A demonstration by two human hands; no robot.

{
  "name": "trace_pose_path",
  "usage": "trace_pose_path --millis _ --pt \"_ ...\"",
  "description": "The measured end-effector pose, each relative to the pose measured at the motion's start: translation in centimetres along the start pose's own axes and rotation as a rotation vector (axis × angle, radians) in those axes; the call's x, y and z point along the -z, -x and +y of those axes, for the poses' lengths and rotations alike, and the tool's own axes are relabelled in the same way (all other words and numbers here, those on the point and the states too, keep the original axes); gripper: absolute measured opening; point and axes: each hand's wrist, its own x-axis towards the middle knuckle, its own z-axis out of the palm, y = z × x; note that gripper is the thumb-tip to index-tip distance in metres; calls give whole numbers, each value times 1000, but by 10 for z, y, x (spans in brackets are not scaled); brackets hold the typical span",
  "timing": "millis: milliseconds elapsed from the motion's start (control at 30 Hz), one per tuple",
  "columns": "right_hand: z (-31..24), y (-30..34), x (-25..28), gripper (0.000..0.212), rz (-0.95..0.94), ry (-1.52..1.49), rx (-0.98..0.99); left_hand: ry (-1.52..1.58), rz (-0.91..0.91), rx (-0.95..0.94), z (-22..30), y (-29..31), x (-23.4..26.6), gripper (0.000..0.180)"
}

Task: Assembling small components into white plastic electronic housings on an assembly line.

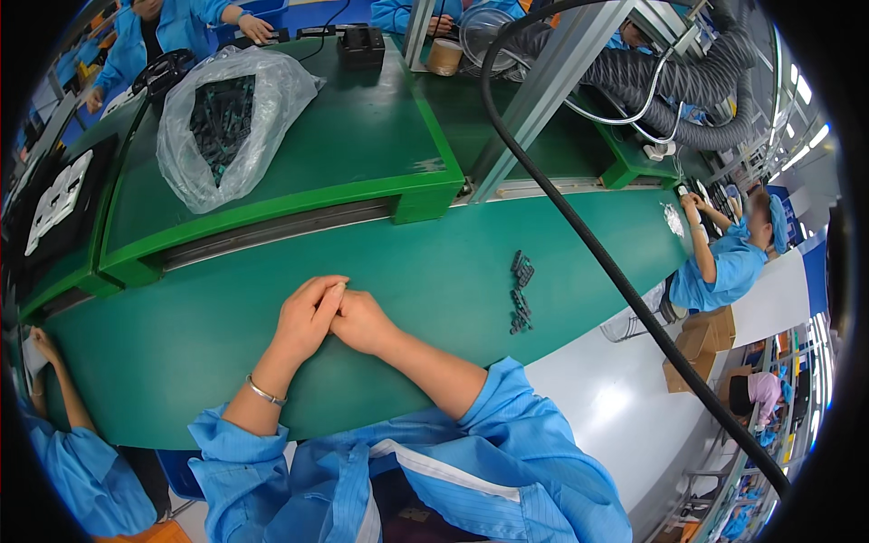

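Over the green work table (434, 253), my two hands are brought together in front of me. My left hand (306, 315) is closed over the fingers of my right hand (364, 323), and a silver bracelet circles the left wrist. The right hand is curled like a fist; the left hand covers its fingertips, so anything inside is hidden. To the right, apart from both hands, several small dark parts with green bits (520, 294) lie in a short column on the table.
A clear plastic bag (272, 90) of dark green parts sits on the raised green shelf (362, 154). A thick black cable (588, 231) crosses the right side before a metal post (552, 100). Co-workers in blue sit at left, right and far side. White pieces (59, 201) lie at far left.
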Motion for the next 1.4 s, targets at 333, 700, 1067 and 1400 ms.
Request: trace_pose_path --millis 333,700,1067,1400 --pt "2 0 1 14 30 -7 103 14 20 -42 -8 -3 -6 22" --pt "7 0 -2 14 51 -62 91 83 -15 68 -6 -2 -5 24" --pt "-1 0 3 11 4 -116 29 121 -21 99 -10 -3 -8 25" --pt "1 0 2 8 33 -117 83 136 -35 92 -15 -4 -7 29"
